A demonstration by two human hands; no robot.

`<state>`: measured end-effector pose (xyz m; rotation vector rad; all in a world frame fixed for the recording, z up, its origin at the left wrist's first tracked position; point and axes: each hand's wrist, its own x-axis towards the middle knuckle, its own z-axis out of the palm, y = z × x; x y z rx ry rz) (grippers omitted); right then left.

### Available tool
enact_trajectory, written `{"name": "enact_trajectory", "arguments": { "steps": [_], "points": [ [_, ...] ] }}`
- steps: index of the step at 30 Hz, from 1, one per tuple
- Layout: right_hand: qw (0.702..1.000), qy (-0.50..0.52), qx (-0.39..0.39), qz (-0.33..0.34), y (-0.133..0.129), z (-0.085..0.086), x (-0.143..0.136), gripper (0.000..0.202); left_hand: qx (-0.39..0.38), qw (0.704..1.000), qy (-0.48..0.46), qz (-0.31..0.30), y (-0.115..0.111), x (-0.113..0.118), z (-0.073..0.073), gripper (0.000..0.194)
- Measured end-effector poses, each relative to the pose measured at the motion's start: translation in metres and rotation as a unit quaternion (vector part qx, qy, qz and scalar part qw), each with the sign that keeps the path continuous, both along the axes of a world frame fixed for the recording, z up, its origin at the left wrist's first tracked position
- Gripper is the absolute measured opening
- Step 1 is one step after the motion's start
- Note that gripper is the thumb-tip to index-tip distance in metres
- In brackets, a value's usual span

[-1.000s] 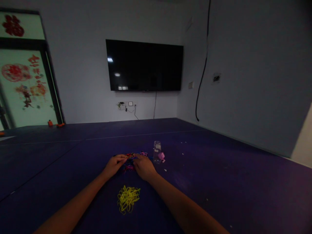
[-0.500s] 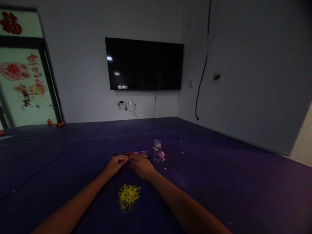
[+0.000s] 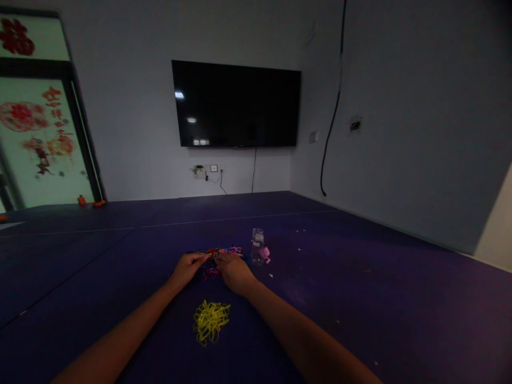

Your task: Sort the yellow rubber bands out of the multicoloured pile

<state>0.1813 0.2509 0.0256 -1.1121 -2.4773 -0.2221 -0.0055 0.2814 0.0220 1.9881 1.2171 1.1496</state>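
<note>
1. Yellow loops, like little stretchy bands, sit in their own small pile [image 3: 210, 321], nearest the person.
2. Just past the yellow pile is a messy heap [image 3: 210, 270] of red, blue, pink and dark loops, under both hands.
3. Left hand [image 3: 187, 270]: thumb and first finger tips are close together at the heap. I cannot tell if they pinch a loop.
4. Right hand [image 3: 235, 273]: fingers bend down onto the heap, side by side. I cannot tell if they hold anything.
5. It looks like yellow is sorted out, but the other colours are all mixed up.
6. Past the yellow pile and to its right are a clear bottle [image 3: 257, 245] and a pink thing [image 3: 264, 254].
7. All this is on a big purple surface [image 3: 140, 277] with thin seams.
8. Far past the yellow pile, a dark TV [image 3: 239, 106] hangs on a grey wall [image 3: 128, 106].
</note>
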Motion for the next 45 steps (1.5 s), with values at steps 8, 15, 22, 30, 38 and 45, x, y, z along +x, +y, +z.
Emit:
{"name": "enact_trajectory", "arguments": {
  "steps": [8, 15, 22, 30, 38, 45],
  "points": [
    [1.0, -0.007, 0.019, -0.006, 0.001, -0.001, -0.001, 0.029, 0.031, 0.999, 0.023, 0.009, 0.0, 0.001, -0.001, 0.035],
    [0.998, -0.022, 0.03, 0.041, 0.0, -0.002, -0.003, 0.035, 0.062, 0.995, 0.074, 0.009, -0.005, 0.003, 0.004, 0.025],
    [0.998, -0.013, 0.038, 0.047, -0.006, 0.002, -0.002, 0.036, 0.073, 0.994, 0.064, 0.044, -0.006, 0.001, 0.002, 0.025],
    [0.993, 0.025, -0.001, -0.112, -0.01, 0.01, 0.002, 0.032, -0.085, 0.98, 0.122, -0.13, -0.029, 0.008, 0.044, 0.033],
    [0.995, 0.011, 0.0, -0.104, -0.012, 0.012, 0.003, 0.031, -0.258, 0.883, 0.254, -0.299, -0.06, 0.024, 0.062, 0.024],
    [0.993, 0.016, -0.003, -0.113, -0.013, 0.013, 0.003, 0.028, -0.264, 0.868, 0.28, -0.314, -0.066, 0.025, 0.068, 0.027]
  ]
}}
